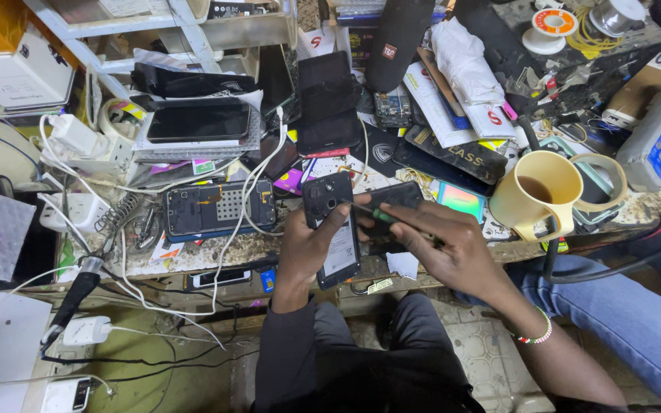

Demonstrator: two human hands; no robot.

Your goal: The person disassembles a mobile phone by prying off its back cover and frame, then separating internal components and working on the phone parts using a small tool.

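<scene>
Head view looks down on a cluttered repair surface (216, 248) with the person's two hands at its near edge. Left hand (307, 245) is clenched around a small black phone (332, 229), held upright and tilted slightly, its back panel with the round camera opening toward the top and a pale sticker on the lower part. Right hand (453, 248) grasps a thin screwdriver with a green collar (380, 216); its tip points left and meets the phone's upper right edge, close to the left thumb. A beaded bracelet (535, 333) circles the right wrist.

Just left of the hands, an opened phone chassis (219, 208) lies flat on the surface, its inner frame exposed, with white cables (250, 191) looping over it. Behind it sits a dark-screened phone (198, 122) on a stack of flat parts. To the right of the hands stands a pale yellow mug (538, 195) holding brown liquid, near the surface's edge, with a roll of tape (606, 180) just behind it. Farther back are a black cylindrical speaker (395, 42) and a spool of solder wire (554, 23). Lower left, a white charger plug (86, 330) lies on a lower ledge, well apart from the hands.
</scene>
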